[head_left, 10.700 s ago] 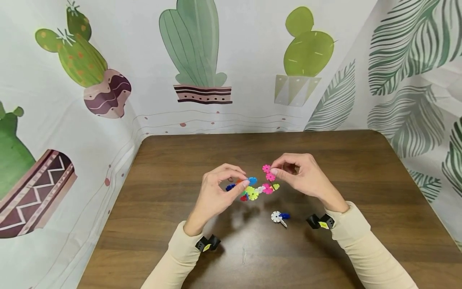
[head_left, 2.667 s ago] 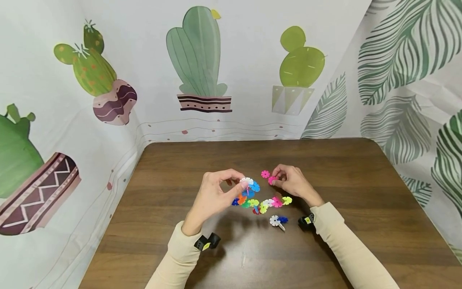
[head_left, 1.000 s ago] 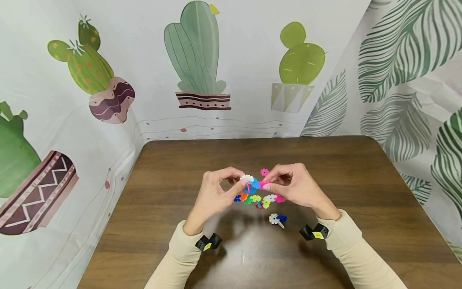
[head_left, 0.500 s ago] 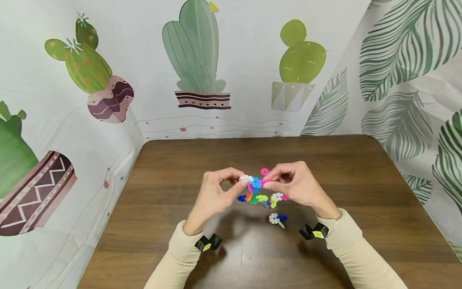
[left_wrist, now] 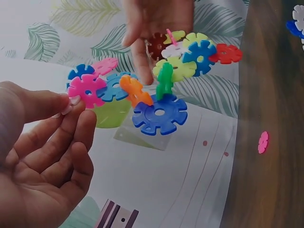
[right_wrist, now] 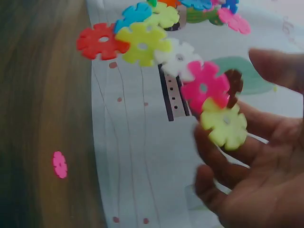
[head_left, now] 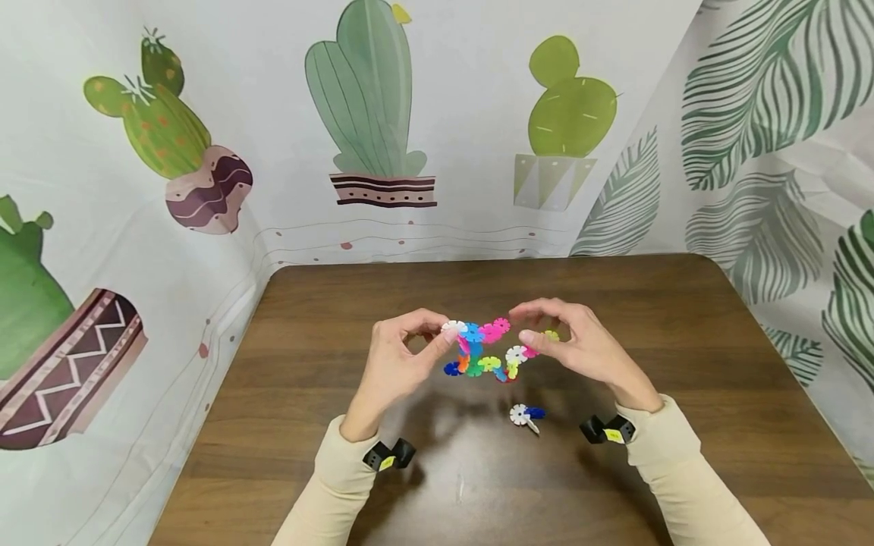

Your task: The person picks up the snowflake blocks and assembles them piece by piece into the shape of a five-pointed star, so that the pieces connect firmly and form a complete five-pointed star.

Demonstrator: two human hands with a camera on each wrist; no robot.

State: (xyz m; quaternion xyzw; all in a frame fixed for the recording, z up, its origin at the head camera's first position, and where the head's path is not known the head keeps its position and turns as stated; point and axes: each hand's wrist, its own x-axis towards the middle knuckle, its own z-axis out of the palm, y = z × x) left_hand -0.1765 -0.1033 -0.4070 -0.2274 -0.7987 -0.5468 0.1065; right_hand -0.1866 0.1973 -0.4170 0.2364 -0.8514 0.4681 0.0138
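My left hand (head_left: 399,364) pinches a white notched flower disc (head_left: 454,327) of a linked chain of plastic snowflake discs, held above the table. Blue (left_wrist: 160,114), orange (left_wrist: 136,90), green (left_wrist: 165,80) and several other coloured discs make up the chain. A pink disc (right_wrist: 234,21) sticks out from the blue disc near the held end. Beside the chain's other end, my right hand (head_left: 590,345) has thumb and fingers spread apart. Its fingers lie behind a yellow-green disc (right_wrist: 223,124); whether they touch it I cannot tell.
A loose pink disc (right_wrist: 60,165) lies on the brown wooden table (head_left: 328,303). Nearer the person lies a small joined group of white and blue discs (head_left: 520,415). A cloth printed with cacti and leaves (head_left: 478,114) hangs behind the table.
Half a second ago my right hand pinched the pink disc against the blue one. It has let go and moved right, fingers apart; the pink disc stays on the chain.
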